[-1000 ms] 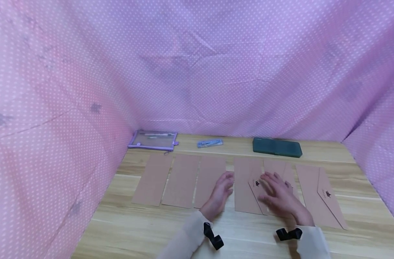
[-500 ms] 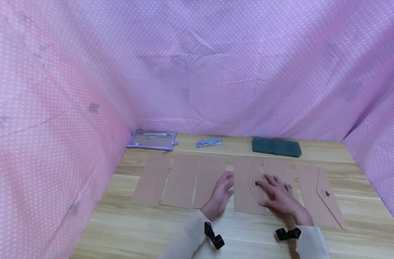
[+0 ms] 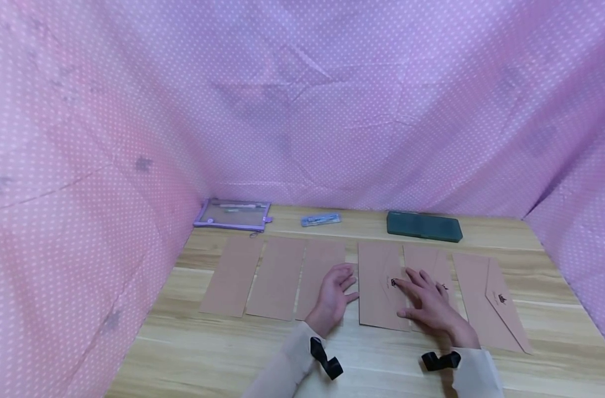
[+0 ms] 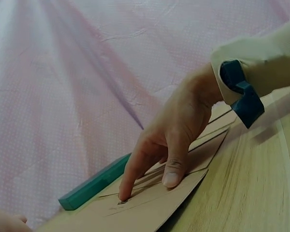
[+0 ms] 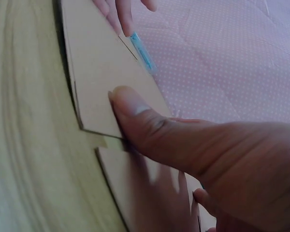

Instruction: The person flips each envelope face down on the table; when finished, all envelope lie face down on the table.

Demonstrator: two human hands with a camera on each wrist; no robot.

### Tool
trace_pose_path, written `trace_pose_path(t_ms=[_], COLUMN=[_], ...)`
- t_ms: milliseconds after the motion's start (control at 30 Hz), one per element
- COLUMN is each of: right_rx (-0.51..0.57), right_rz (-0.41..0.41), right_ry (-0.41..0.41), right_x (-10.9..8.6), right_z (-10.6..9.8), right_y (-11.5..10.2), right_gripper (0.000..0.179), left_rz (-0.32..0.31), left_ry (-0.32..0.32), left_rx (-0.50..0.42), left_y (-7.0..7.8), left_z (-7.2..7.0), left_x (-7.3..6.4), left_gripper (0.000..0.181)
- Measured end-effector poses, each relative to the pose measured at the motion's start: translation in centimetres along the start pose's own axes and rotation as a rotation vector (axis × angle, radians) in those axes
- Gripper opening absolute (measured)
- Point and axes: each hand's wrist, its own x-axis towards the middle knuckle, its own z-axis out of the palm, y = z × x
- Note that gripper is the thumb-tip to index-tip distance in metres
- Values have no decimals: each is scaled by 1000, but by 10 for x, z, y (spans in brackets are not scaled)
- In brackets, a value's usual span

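Several brown envelopes lie side by side on the wooden table [image 3: 218, 354]. My right hand [image 3: 429, 303] presses flat on the fourth envelope [image 3: 374, 271] and its neighbour [image 3: 427, 260]. Its index fingertip sits by the small dark logo on the flap. In the left wrist view the right hand [image 4: 183, 125] has index and thumb down on that envelope [image 4: 150, 208]. The right wrist view shows the thumb [image 5: 145, 121] pinning the envelope's edge [image 5: 94, 72]. My left hand [image 3: 334, 291] rests, fingers spread, on the third envelope [image 3: 319, 262], beside the fourth.
Along the back edge lie a dark green case [image 3: 424, 226], a small blue packet [image 3: 321, 219] and a clear pouch with purple trim [image 3: 233, 214]. Pink dotted cloth [image 3: 302, 110] walls the table on three sides. Another envelope [image 3: 481, 293] with its flap open lies at the right.
The flap under my right hand now lies flatter on the fourth envelope. My left hand has drawn slightly back and left, with its fingers spread wider.
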Motion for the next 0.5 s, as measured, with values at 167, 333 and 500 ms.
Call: trace_pose_path(t_ms=[167, 333, 500], right_rx=[6, 19, 25], right_rz=[0, -9, -2], right_ry=[-4, -14, -20], right_x=[0, -1, -1], right_z=[-2, -3, -4], right_y=[0, 2, 2], right_gripper=[70, 69, 67], left_rz=[-27, -45, -48], left_ry=[-6, -49, -89], left_rx=[-22, -21, -27], left_y=[-1, -2, 1], left_z=[-3, -3, -1], left_x=[3, 2, -2], left_gripper=[35, 44, 51])
